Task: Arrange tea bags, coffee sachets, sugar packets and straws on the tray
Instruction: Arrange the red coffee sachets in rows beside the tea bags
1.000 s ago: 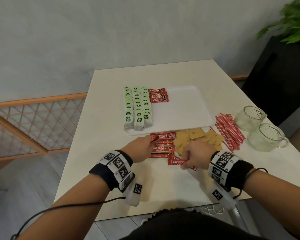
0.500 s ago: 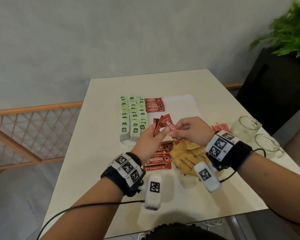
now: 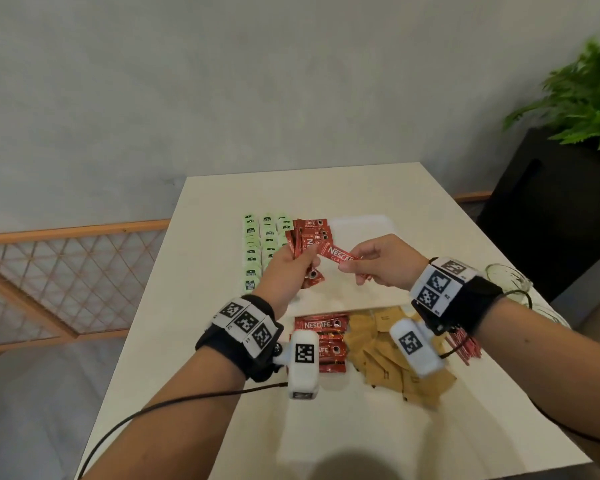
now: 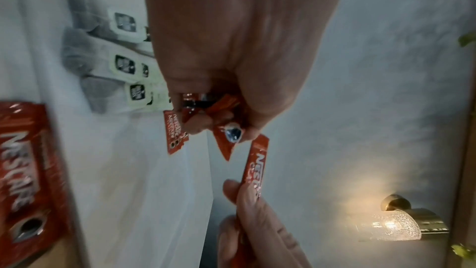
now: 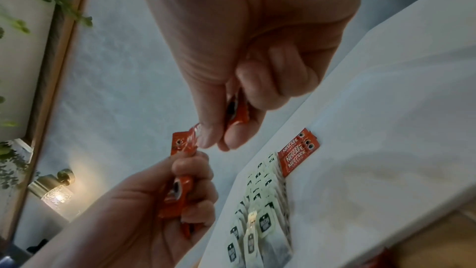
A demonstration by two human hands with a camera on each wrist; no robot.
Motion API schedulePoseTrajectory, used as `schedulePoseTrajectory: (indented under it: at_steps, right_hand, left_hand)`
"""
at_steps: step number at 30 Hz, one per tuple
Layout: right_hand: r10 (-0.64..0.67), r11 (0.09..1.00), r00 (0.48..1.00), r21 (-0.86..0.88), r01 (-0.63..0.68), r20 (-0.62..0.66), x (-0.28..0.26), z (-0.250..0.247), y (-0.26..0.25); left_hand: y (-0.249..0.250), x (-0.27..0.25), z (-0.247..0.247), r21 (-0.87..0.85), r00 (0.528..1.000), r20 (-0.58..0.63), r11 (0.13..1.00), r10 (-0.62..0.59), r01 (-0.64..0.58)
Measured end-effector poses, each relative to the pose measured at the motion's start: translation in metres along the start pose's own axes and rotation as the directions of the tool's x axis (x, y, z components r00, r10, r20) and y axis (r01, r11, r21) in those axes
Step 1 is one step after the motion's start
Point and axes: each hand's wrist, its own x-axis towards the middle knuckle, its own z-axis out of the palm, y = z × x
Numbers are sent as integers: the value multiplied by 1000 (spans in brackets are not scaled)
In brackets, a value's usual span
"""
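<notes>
Above the white tray [image 3: 368, 226] my left hand [image 3: 293, 265] grips a fanned bunch of red coffee sachets [image 3: 303, 245]. My right hand [image 3: 378, 263] pinches a single red coffee sachet [image 3: 340, 256] and holds it beside that bunch. On the tray's left side lie rows of green tea bags [image 3: 257, 251] and a few coffee sachets [image 5: 298, 153]. More coffee sachets [image 3: 323, 336] and brown sugar packets [image 3: 392, 358] lie on the table [image 3: 194, 358] in front of the tray. Red straws [image 3: 465, 344] show under my right wrist.
Two glass mugs [image 3: 510, 282] stand at the table's right edge, partly behind my right arm. A black planter with a green plant [image 3: 575, 98] is at the far right. A wooden lattice rail [image 3: 49, 282] runs to the left of the table.
Both hands have risen from the pile on the table, carrying sachets up over the tray. The right hand's sachet has drawn slightly away to the right of the left hand's bunch.
</notes>
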Motion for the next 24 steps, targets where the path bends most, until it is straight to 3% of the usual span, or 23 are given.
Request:
schedulePoseTrajectory:
  at_steps: [7,10,18,21,24]
  right_hand:
    - [-23,994,999,-102,28,50,22,-13,-6]
    - [-42,988,996,-145,54,83,32,-13,-9]
    - [-34,996,996,-84,41,86,70,-6,-12]
    - [-20,1000,999,23,19,42,82,-12,-1]
    - [16,990,994,137,-31,107,94,-13,11]
  left_hand:
    - [14,8,-12,88,998,57,996,12,-17]
    - [12,14,-12,131,999,17,990,44,-46]
    - [8,35,-13,53,991,-128,998,42,-36]
    - [6,43,-21,10,986,-169,1000,11,-10]
    - [0,52,-24,21,985,-174,1000,-10,14]
